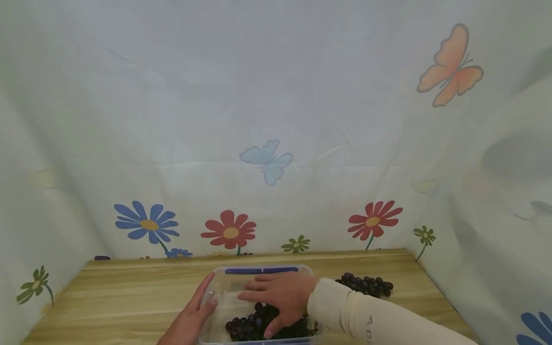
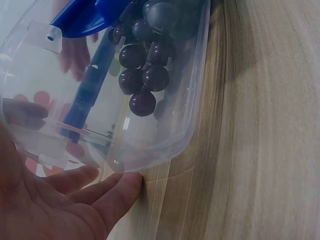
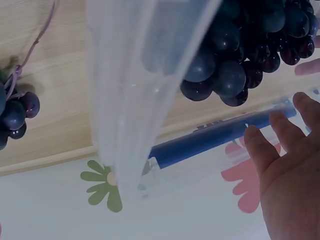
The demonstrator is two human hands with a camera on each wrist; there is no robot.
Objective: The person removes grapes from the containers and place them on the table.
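A clear plastic container [image 1: 224,316] with blue clips stands at the front of the wooden table. Dark grapes [image 1: 243,328] lie in a bunch inside it, seen through its wall in the left wrist view as round grapes [image 2: 142,80]. My left hand [image 1: 194,311] grips the container's left side, thumb at the rim and fingers along the outside. Over the bunch, my right hand [image 1: 280,292] reaches into the container, fingers stretched out and thumb low by the grapes. In the right wrist view its fingers [image 3: 262,150] are spread and hold nothing.
Another bunch of dark grapes [image 1: 366,285] lies on the wooden table [image 1: 129,297], right of the container and partly behind my right sleeve [image 1: 366,311]. A white curtain [image 1: 267,86] printed with flowers and butterflies stands behind the table and along both sides.
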